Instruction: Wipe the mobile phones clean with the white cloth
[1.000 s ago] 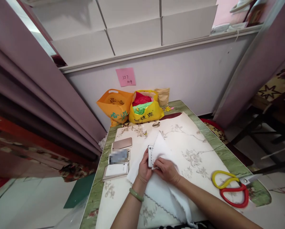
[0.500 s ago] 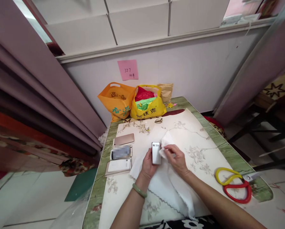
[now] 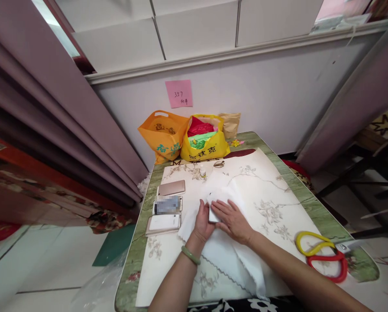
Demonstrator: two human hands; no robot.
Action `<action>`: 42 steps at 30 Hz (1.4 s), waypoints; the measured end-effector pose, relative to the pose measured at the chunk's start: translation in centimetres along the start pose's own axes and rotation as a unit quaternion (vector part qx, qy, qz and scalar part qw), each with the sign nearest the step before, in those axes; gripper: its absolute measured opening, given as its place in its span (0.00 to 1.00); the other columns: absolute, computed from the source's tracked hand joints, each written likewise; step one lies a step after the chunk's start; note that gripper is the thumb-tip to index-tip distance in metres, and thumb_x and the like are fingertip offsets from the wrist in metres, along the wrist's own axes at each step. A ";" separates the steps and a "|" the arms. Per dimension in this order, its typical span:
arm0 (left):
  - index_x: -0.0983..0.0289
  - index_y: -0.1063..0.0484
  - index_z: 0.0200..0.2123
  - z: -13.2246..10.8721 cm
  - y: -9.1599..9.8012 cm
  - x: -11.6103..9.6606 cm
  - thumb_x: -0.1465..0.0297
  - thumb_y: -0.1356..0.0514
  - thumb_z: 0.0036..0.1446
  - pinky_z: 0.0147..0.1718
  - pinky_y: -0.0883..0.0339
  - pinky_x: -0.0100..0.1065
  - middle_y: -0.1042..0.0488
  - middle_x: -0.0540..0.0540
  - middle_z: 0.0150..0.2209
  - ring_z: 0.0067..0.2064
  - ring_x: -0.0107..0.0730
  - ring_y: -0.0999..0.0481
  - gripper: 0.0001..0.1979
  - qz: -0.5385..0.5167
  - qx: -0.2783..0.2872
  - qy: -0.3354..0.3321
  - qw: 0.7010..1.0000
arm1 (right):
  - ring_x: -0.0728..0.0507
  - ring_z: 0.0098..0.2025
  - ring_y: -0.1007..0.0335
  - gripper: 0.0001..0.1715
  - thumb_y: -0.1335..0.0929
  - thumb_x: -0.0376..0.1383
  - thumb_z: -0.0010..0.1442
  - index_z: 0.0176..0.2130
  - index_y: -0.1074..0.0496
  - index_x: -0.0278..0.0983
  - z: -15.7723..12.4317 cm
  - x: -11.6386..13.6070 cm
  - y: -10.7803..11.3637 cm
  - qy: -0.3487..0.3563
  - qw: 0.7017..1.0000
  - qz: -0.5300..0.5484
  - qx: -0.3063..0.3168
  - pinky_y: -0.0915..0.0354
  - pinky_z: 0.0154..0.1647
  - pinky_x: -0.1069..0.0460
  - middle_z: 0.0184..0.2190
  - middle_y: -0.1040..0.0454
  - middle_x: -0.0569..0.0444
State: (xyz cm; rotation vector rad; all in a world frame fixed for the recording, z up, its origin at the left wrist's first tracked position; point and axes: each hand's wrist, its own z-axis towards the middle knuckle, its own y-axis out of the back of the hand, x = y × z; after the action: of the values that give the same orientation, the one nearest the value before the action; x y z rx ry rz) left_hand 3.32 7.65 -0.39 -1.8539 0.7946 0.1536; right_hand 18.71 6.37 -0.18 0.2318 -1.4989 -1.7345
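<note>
My left hand [image 3: 203, 222] is closed around the side of a silver mobile phone [image 3: 213, 215], held above the table. My right hand [image 3: 233, 220] presses a white cloth [image 3: 220, 193] over the phone's upper part, fingers together and stretched across it. The right fingers and the cloth hide most of the phone's face. More white cloth [image 3: 224, 255] with a zigzag edge hangs and lies below my hands. To the left lie a rose-gold phone [image 3: 172, 187], a phone with a blurred surface [image 3: 168, 205] and a white phone [image 3: 164, 222] resting on a pinkish one.
Scissors [image 3: 324, 255] with yellow and red handles lie at the right edge of the table [image 3: 364, 264]. At the back stand an orange bag [image 3: 163, 134], a yellow bag [image 3: 207, 151] with red and green contents, and a brown paper pouch [image 3: 230, 125]. Glasses [image 3: 219, 164] lie before them.
My right hand has moved left from beside the phone onto it, bringing the cloth over its upper part. The left hand still holds the phone. The view has shifted slightly.
</note>
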 end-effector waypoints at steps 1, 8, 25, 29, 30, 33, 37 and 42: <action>0.65 0.26 0.47 0.0 -0.1 0.0 0.52 0.44 0.59 0.57 0.39 0.44 0.23 0.61 0.48 0.54 0.45 0.27 0.24 0.004 0.010 -0.004 1.000 | 0.39 0.69 0.55 0.37 0.41 0.48 0.68 0.69 0.57 0.42 0.4 -0.1 -0.1 -0.024 1.000 -0.010 0.004 0.58 0.67 0.35 0.67 0.49 0.49; 0.67 0.29 0.51 0.0 -0.2 -0.1 0.50 0.46 0.59 0.57 0.40 0.45 0.24 0.64 0.48 0.54 0.47 0.27 0.29 0.006 0.061 0.006 0.998 | 0.37 0.69 0.57 0.42 0.42 0.53 0.66 0.69 0.61 0.40 -0.2 0.6 0.5 -0.040 0.999 -0.009 0.006 0.68 0.67 0.32 0.68 0.51 0.46; 0.66 0.28 0.51 0.0 0.0 0.0 0.50 0.47 0.59 0.59 0.41 0.46 0.24 0.63 0.50 0.55 0.48 0.28 0.28 -0.011 0.064 -0.005 0.998 | 0.39 0.69 0.56 0.40 0.43 0.49 0.68 0.70 0.67 0.42 -0.7 0.6 -0.8 -0.094 0.995 -0.027 -0.007 0.59 0.67 0.34 0.69 0.54 0.47; 0.67 0.26 0.47 -0.3 0.4 -0.1 0.49 0.44 0.57 0.57 0.39 0.46 0.21 0.62 0.42 0.51 0.47 0.25 0.28 -0.020 0.029 0.031 0.999 | 0.39 0.69 0.56 0.44 0.39 0.50 0.66 0.70 0.64 0.39 -1.9 2.3 -0.3 0.036 0.999 0.006 0.019 0.60 0.68 0.37 0.68 0.50 0.46; 0.68 0.26 0.46 -0.3 0.4 -0.2 0.49 0.43 0.56 0.57 0.38 0.47 0.21 0.63 0.41 0.50 0.48 0.24 0.28 -0.019 0.025 0.046 0.998 | 0.40 0.69 0.55 0.44 0.39 0.50 0.66 0.70 0.63 0.39 -1.7 2.4 -0.1 0.065 0.997 0.016 0.029 0.60 0.69 0.37 0.67 0.49 0.47; 0.68 0.26 0.44 -0.2 0.4 -0.2 0.48 0.44 0.56 0.56 0.38 0.47 0.21 0.64 0.42 0.51 0.49 0.25 0.29 -0.012 0.018 0.040 0.999 | 0.41 0.68 0.52 0.40 0.40 0.49 0.67 0.69 0.60 0.41 -0.3 1.6 0.1 0.071 0.997 0.021 0.029 0.56 0.68 0.38 0.67 0.47 0.49; 0.67 0.27 0.49 0.0 0.2 -0.1 0.49 0.47 0.58 0.58 0.40 0.46 0.23 0.64 0.48 0.55 0.48 0.28 0.29 -0.010 0.050 -0.003 0.999 | 0.40 0.69 0.54 0.37 0.42 0.47 0.69 0.69 0.60 0.41 0.9 0.6 -0.2 -0.045 0.999 -0.008 0.000 0.53 0.67 0.36 0.68 0.49 0.47; 0.67 0.26 0.48 -0.3 0.6 -0.2 0.48 0.44 0.56 0.58 0.39 0.46 0.22 0.64 0.45 0.53 0.49 0.26 0.29 -0.013 0.036 0.022 0.999 | 0.38 0.69 0.55 0.43 0.40 0.50 0.66 0.70 0.63 0.38 -1.1 2.8 -0.4 0.029 0.999 -0.002 0.014 0.60 0.68 0.35 0.68 0.50 0.46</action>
State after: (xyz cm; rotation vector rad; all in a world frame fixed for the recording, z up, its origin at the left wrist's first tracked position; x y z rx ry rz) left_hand 2.75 7.33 -0.66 -1.8032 0.7962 0.0673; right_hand 17.38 3.70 0.20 0.2966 -1.4829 -1.6959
